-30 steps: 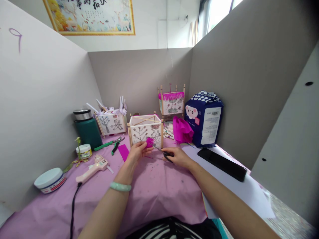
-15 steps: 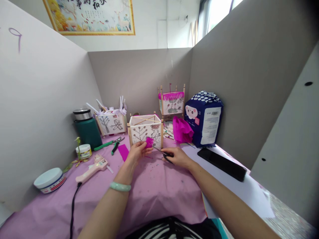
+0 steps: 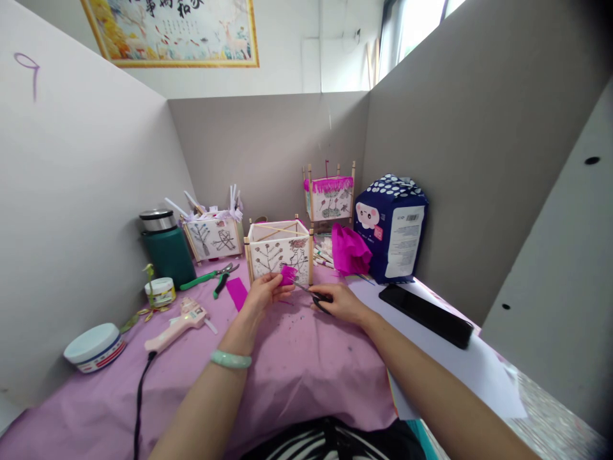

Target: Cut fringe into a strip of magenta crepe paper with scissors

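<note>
My left hand (image 3: 268,294) pinches a small piece of magenta crepe paper (image 3: 288,275) whose upper right edge is cut into a fringe. In my right hand (image 3: 340,301) are black-handled scissors (image 3: 322,299), their blades pointing left at the paper's fringed side. Whether the blades touch the paper I cannot tell. Just behind both hands stands a box-shaped lantern frame (image 3: 280,252) with wooden corner sticks and white drawn-on panels. A flat magenta strip (image 3: 236,293) lies left of my left hand.
Pliers with green handles (image 3: 201,279), a pink glue gun (image 3: 177,327) with its cord, a white tub (image 3: 94,348) and a green flask (image 3: 167,249) are at left. A fringed lantern (image 3: 330,198), crumpled magenta paper (image 3: 351,250), a blue package (image 3: 393,230) and a black phone-like slab (image 3: 426,315) are at right.
Almost nothing differs. Both hands keep their hold on the magenta paper and the scissors, and the view has shifted very slightly.
</note>
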A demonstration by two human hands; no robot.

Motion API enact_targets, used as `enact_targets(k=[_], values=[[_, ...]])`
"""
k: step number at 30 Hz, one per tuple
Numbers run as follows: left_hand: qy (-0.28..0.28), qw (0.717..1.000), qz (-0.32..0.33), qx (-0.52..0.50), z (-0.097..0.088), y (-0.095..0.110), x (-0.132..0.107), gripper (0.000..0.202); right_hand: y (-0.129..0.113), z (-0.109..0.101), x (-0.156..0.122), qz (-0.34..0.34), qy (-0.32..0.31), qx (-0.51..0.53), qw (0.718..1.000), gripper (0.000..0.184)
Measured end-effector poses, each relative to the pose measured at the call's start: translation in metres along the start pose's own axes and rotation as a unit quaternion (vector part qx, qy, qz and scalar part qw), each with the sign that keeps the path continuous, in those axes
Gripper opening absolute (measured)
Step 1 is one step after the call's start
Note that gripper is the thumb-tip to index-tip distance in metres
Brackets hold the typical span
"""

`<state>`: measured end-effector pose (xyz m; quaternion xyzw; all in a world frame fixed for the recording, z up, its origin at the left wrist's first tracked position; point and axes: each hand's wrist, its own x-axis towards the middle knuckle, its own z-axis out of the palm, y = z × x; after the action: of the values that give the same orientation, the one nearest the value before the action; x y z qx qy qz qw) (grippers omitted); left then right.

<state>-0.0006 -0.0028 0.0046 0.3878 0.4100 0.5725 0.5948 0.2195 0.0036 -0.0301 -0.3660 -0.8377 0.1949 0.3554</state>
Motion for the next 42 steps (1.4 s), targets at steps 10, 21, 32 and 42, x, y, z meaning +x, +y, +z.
enact_targets(k=[10,21,32,42], values=[[-0.003,1.000,0.003,0.002,0.0014,0.0017,-0.0025,0.008,0.0025,0.0019,-0.0006,0.014,-0.006,0.026,1.000,0.039],[-0.005,1.000,0.002,-0.005,-0.0009,0.0003,-0.0001,0.006,0.0048,0.0010,0.0000,0.011,-0.007,0.024,1.000,0.037],[-0.017,1.000,0.001,0.016,-0.0009,-0.0015,0.0000,0.008,0.0046,0.0009,-0.0001,0.007,-0.005,0.024,1.000,0.039],[-0.031,0.999,-0.018,0.030,0.0013,-0.0002,-0.0026,0.007,0.0006,0.0016,0.0001,0.009,0.001,0.026,1.000,0.040]])
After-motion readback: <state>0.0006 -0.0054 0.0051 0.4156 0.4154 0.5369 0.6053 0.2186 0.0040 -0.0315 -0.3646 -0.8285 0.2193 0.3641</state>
